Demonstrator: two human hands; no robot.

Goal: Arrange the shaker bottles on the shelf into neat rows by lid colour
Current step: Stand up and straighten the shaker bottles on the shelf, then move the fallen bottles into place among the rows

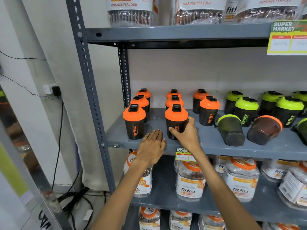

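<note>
Dark shaker bottles stand on the grey middle shelf [216,146]. Orange-lidded ones fill the left in three rows running back. My right hand [186,131] wraps the front bottle of the second row [176,118]. My left hand [152,145] hovers flat, fingers apart, between that bottle and the front left orange-lidded bottle [134,122], holding nothing. A third row holds an orange-lidded bottle [209,110] with one more behind. Green-lidded bottles [245,110] stand upright at the right. A green-lidded bottle [230,130] and an orange-lidded bottle [264,130] lie tipped on their sides near the front.
A grey slotted upright [89,90] frames the shelf's left side. Wrapped jars [190,180] fill the shelf below and more jars [131,12] sit above. A price tag [288,39] hangs at top right. Cables [61,130] run down the wall at left.
</note>
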